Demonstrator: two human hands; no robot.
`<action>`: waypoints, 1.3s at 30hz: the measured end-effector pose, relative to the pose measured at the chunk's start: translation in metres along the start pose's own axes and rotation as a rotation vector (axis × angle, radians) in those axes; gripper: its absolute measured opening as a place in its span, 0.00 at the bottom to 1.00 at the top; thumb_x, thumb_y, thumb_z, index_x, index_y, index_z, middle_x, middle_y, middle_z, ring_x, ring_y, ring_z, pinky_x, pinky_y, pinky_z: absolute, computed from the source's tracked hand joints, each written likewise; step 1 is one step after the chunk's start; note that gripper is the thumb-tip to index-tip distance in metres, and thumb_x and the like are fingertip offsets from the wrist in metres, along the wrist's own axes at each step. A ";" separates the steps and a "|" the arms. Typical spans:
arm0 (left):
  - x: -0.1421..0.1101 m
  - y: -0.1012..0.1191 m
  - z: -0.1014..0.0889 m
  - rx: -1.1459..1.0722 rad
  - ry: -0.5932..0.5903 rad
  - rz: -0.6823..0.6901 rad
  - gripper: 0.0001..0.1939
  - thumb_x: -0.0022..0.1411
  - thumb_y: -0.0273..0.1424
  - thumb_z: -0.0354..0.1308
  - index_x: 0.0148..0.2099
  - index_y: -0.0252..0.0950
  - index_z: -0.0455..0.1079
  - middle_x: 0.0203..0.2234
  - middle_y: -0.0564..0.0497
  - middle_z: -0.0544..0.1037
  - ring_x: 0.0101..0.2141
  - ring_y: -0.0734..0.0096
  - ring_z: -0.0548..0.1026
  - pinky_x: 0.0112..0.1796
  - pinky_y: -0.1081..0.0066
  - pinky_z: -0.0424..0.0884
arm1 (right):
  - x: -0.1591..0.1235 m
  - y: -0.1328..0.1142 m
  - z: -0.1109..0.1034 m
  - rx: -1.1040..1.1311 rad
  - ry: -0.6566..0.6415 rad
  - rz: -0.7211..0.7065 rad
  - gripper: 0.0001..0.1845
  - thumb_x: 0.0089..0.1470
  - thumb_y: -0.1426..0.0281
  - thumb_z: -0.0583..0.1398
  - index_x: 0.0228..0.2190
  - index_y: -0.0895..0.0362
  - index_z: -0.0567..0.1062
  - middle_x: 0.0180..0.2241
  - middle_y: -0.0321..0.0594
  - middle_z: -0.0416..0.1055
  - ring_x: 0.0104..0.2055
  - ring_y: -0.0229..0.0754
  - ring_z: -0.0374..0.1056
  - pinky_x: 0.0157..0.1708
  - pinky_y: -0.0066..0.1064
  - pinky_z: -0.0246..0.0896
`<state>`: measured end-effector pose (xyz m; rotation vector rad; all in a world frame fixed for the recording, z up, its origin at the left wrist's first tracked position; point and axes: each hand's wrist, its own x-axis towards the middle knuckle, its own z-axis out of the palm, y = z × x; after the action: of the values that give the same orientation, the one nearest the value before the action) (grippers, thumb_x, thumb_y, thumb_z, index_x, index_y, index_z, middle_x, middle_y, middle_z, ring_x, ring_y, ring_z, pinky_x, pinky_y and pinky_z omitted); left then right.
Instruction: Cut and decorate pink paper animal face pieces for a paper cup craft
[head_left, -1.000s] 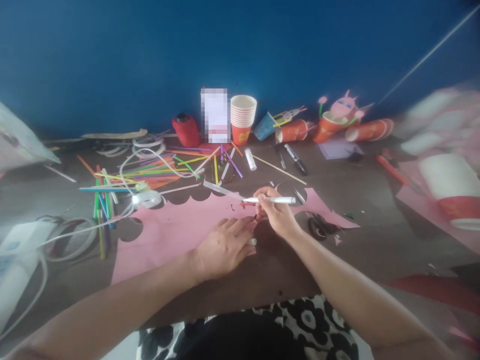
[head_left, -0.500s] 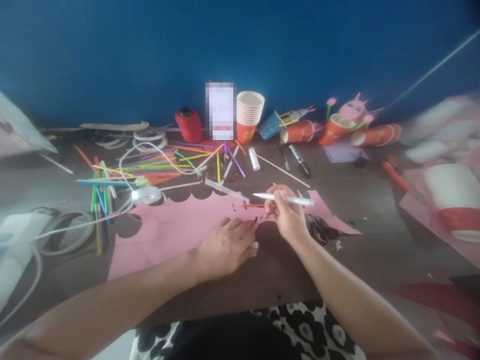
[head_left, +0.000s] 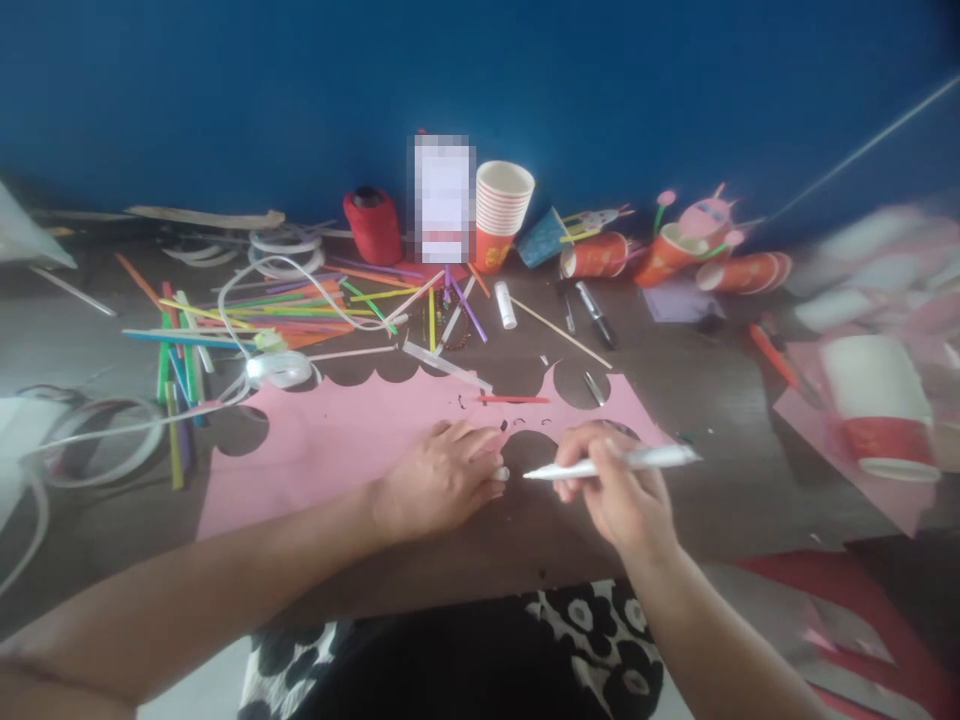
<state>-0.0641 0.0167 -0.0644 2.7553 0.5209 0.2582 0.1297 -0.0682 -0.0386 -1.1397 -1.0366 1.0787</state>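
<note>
A white marker pen [head_left: 615, 464] is gripped in my right hand [head_left: 622, 490], its tip pointing left over the dark table just off the paper's near edge. My left hand [head_left: 442, 480] lies on a pink sheet of paper [head_left: 352, 430] with scalloped, cut-out edges. A small white pen cap [head_left: 503, 474] pokes out between its curled fingers. Small dark curved marks [head_left: 517, 422] show on the pink paper to the right of my left hand. Across the sheet lies a thin red stick [head_left: 514, 399]. My right hand partly hides the paper's right part and the scissors there.
Colourful straws [head_left: 285, 310] and a white cable [head_left: 225, 400] spread over the left. Stacked paper cups [head_left: 504, 215], a red thread spool [head_left: 373, 228] and a blurred-out panel [head_left: 442, 200] stand along the wall. A glue stick [head_left: 505, 305], a black marker [head_left: 595, 315] and decorated cups [head_left: 666, 252] lie farther right.
My right hand has drawn the marker from above the paper down and to the right, uncovering small dark marks. My left hand stays on the paper. The view has shifted slightly.
</note>
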 end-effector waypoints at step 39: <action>0.004 -0.011 0.008 -0.047 0.118 0.003 0.24 0.61 0.47 0.51 0.52 0.37 0.66 0.48 0.43 0.71 0.48 0.57 0.68 0.45 0.57 0.65 | -0.010 0.041 0.044 0.161 0.159 0.331 0.20 0.56 0.54 0.53 0.29 0.58 0.72 0.15 0.29 0.62 0.13 0.30 0.59 0.13 0.21 0.52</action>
<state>-0.0622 0.0255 -0.0756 2.7070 0.5338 0.4300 0.0806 -0.0671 -0.0744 -1.2696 -0.6376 1.2835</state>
